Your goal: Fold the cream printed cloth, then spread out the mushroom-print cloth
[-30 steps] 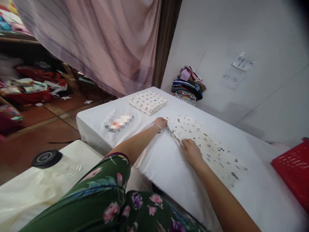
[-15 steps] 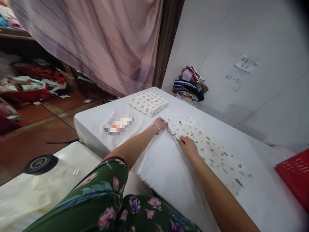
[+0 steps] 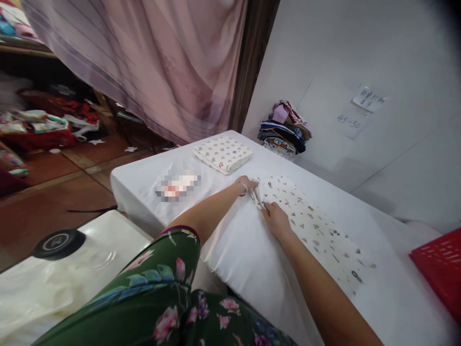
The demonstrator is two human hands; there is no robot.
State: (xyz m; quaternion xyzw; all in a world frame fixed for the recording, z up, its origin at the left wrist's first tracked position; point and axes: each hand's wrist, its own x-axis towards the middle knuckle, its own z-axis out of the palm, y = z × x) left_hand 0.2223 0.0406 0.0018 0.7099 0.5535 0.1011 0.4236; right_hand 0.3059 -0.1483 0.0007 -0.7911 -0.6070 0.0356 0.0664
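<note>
A white cloth with small grey plant prints point(image 3: 317, 226) lies spread along the table, with its long side slanting toward the front right. My left hand point(image 3: 248, 184), a bracelet at its wrist, is closed at the cloth's far left corner. Closer to me, my right hand point(image 3: 277, 219) pinches the near edge, where the fabric bunches into narrow folds between the two hands. Its fingertips are partly hidden. Beyond my left hand sits a folded white cloth with grey prints and a few coloured ones point(image 3: 223, 154).
The table has a white cover point(image 3: 237, 245). A blurred-out flat object point(image 3: 179, 185) rests at its left. Folded clothes point(image 3: 283, 129) are stacked by the wall. A red plastic basket point(image 3: 439, 264) stands at right; a round black lid-like object point(image 3: 59, 244) lies on a white surface at left.
My left hand has shifted slightly right along the cloth's far end. My right hand has moved a little left and away from me, and the edge between them is more gathered.
</note>
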